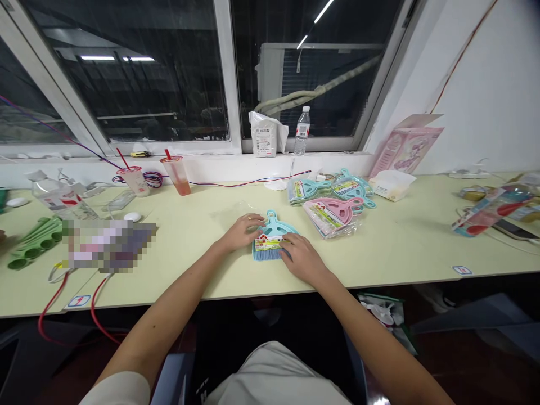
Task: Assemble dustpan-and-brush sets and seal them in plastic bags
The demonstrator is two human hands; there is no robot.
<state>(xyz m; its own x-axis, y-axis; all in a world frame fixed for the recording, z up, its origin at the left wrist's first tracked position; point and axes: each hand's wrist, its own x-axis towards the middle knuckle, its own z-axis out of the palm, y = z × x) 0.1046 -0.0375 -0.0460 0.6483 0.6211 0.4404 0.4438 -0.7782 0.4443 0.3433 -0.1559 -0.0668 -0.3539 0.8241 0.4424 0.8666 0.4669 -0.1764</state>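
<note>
A blue brush-and-dustpan set (270, 254) with a yellow-green label lies on the pale table before me, bristles toward me. My left hand (243, 232) rests at its left edge, fingers apart on the dustpan. On its right side lies my right hand (301, 257), fingers spread over the label's end. Neither hand is closed round the set. Just beyond to the right are a pink set (331, 216) in clear wrapping and more blue-green sets (310, 188) in wrapping. Clear film (236, 210) lies behind my left hand.
On the left stand two drink cups (179, 179), a lying bottle (63, 199) and green scoops (37, 242). A water bottle (302, 132) and white package (265, 138) stand on the sill. To the right are a tissue pack (392, 184), pink box (407, 146) and phone (514, 229).
</note>
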